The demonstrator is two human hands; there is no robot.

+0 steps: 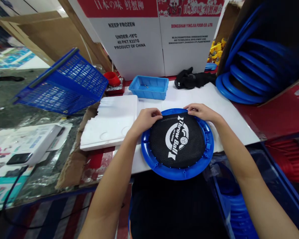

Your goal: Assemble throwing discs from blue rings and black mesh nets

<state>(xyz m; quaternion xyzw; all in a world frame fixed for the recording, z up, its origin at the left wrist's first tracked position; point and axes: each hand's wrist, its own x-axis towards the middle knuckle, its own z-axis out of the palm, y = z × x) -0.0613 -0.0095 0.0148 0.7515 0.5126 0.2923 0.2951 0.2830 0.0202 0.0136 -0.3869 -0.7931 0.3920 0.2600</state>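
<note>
Black mesh (177, 140) stretched in a blue ring frame (177, 172) at the near edge of the bench (229, 109).
Left hand (146, 119) and right hand (201, 112) pinch the mesh's far edge; a blue tray (149, 87) sits beyond, white foam (112, 121) to the left.

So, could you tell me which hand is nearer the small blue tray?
Left. The left hand lies just below the tray; the right hand sits farther off to its right.
</note>
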